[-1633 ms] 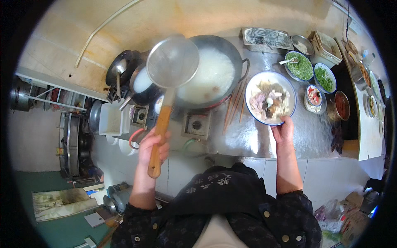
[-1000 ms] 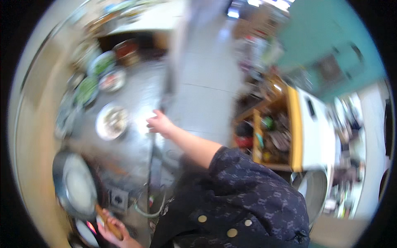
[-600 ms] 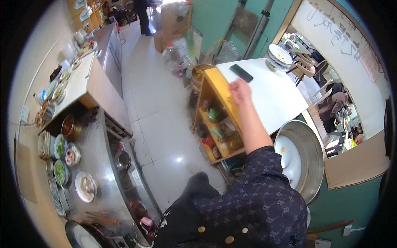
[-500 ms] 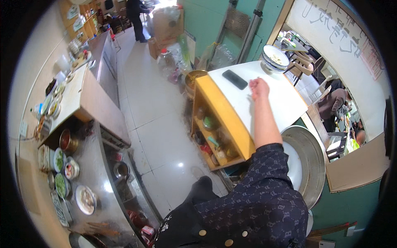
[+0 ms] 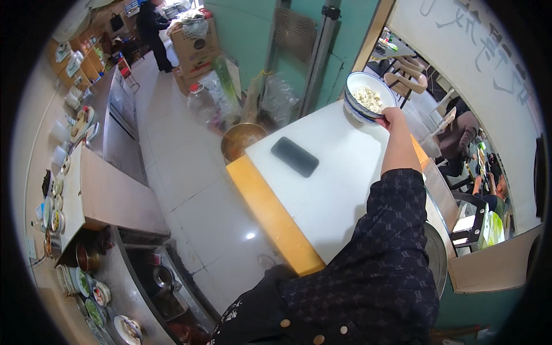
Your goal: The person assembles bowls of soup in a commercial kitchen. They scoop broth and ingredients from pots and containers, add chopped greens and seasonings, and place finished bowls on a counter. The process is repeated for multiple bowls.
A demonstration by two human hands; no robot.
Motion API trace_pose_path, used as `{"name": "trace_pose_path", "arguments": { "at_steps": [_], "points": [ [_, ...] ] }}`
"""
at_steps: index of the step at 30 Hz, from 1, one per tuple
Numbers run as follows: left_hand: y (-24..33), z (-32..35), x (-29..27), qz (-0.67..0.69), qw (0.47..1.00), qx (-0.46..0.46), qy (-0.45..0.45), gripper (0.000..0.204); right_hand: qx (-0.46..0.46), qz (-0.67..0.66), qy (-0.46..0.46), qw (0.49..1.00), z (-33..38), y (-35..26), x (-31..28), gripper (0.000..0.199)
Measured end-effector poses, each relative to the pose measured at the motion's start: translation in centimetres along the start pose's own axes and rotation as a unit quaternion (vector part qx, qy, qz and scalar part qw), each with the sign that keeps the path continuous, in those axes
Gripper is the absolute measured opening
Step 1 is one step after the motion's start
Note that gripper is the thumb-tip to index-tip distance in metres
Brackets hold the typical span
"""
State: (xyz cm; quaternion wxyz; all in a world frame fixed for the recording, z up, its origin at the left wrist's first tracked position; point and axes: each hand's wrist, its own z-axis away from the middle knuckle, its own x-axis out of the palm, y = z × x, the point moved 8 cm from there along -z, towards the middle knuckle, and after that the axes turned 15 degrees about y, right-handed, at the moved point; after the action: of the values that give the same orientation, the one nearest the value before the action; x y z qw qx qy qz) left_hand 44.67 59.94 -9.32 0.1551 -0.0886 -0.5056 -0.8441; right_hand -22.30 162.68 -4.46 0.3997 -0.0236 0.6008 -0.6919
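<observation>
My right hand [image 5: 393, 118] reaches out at the far corner of a white-topped table [image 5: 336, 190]. Its fingers are closed on the near rim of a white and blue bowl [image 5: 355, 106], which holds pale, crumbly-looking pieces of food [image 5: 367, 99]. Under this bowl shows the rim of what looks like another blue-patterned bowl. A dark phone [image 5: 294, 156] lies flat on the table, to the left of the bowl and apart from my hand. My left hand is out of sight.
On the left, a metal counter [image 5: 123, 270] carries small bowls of food, including green chopped vegetables [image 5: 94, 310]. A brass-coloured pot [image 5: 244, 141] stands on the floor beyond the table. A large pan [image 5: 435, 259] sits by my right sleeve. Another person [image 5: 152, 31] stands far back.
My right hand has moved forward and right from over the table to the bowl and taken hold of its rim. The view has shifted closer to the table.
</observation>
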Motion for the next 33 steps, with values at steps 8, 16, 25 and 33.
{"name": "trace_pose_path", "arguments": {
  "at_steps": [8,16,25,33],
  "points": [
    [0.0,-1.6,2.9,-0.016,1.000,0.006,-0.003,0.044,0.064,-0.153,0.003,0.986,0.4,0.2,-1.7,0.025],
    [5.3,-6.5,-6.7,0.028,0.998,0.034,0.050,0.041,-0.047,-0.429,-0.140,0.891,3.0,-2.2,-3.8,0.041],
    [16.6,-10.3,-37.6,0.298,0.953,0.030,0.053,0.037,0.014,-0.482,-0.352,0.802,30.5,-2.5,2.9,0.076],
    [17.5,-7.7,-42.1,0.326,0.940,-0.103,0.012,0.048,0.064,-0.378,-0.628,0.678,75.6,10.9,14.6,0.089]
  ]
}}
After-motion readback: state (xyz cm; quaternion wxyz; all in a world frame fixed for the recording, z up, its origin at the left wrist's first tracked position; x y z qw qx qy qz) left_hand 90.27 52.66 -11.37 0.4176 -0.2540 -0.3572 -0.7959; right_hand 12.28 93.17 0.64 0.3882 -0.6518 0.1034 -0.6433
